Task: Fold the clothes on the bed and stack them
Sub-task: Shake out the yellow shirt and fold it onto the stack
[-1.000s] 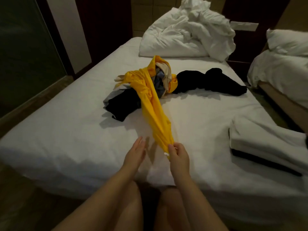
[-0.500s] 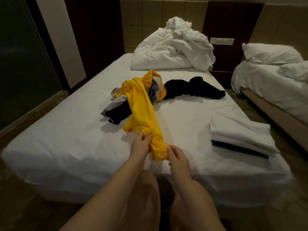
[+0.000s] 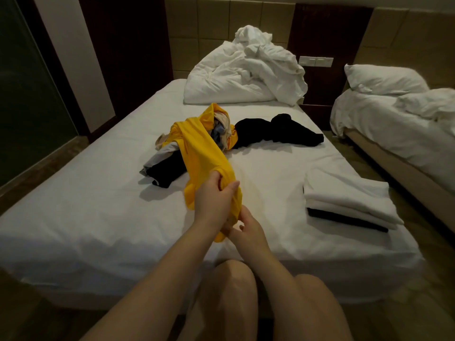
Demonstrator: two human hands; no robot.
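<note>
A yellow garment (image 3: 197,153) stretches from the clothes pile in the middle of the bed (image 3: 98,205) down to my hands near the front edge. My left hand (image 3: 214,200) grips a bunch of its cloth, fingers curled round it. Just below, my right hand (image 3: 246,230) pinches the garment's lower end. The pile (image 3: 167,166) holds black, grey and beige pieces under the yellow one. A black garment (image 3: 275,130) lies spread to the pile's right. A folded stack (image 3: 344,205) of white pieces on a black one sits at the bed's right edge.
A crumpled white duvet (image 3: 246,75) is heaped at the head of the bed. A second bed (image 3: 406,134) with a pillow stands to the right across a narrow floor gap. My bare knees (image 3: 231,279) are against the bed's front edge. A dark glass wall (image 3: 24,94) is at left.
My left hand went from open beside the yellow garment to gripping it higher up. Both hands have drawn the cloth toward me and bunched it. My head has moved back.
</note>
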